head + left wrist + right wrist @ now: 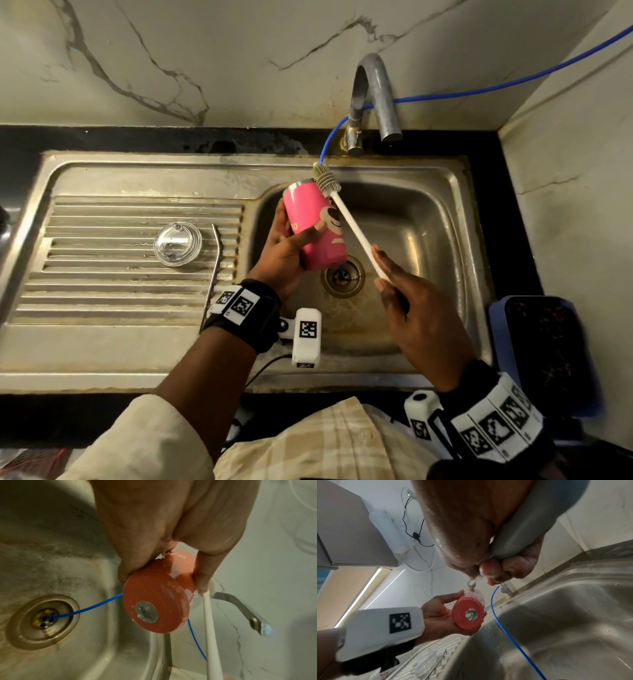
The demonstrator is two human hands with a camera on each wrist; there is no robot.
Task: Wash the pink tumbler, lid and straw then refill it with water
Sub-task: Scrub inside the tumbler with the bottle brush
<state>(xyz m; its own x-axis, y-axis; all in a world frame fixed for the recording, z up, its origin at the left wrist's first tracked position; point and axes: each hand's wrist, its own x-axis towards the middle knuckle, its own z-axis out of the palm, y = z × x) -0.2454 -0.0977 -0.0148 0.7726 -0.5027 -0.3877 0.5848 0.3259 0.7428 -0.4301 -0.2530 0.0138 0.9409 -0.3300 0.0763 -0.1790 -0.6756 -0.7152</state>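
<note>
My left hand [291, 246] grips the pink tumbler [315, 229] over the sink basin [421, 219], tilted with its open mouth toward the tap. Its round base [154, 605] faces the left wrist camera; the right wrist view shows the tumbler [468, 614] from below. My right hand [407, 298] holds a white-handled bottle brush [352, 226]; its grey bristle head [327, 180] lies at the tumbler's rim, outside the cup. The clear lid [177, 244] and the bent metal straw [214, 274] lie on the ribbed drainboard to the left.
A steel tap [373, 99] arches over the back of the sink. A thin blue tube [513, 82] runs from the wall past the tap down into the drain [342, 277]. A blue tray [548, 353] with dark contents sits at the right of the sink.
</note>
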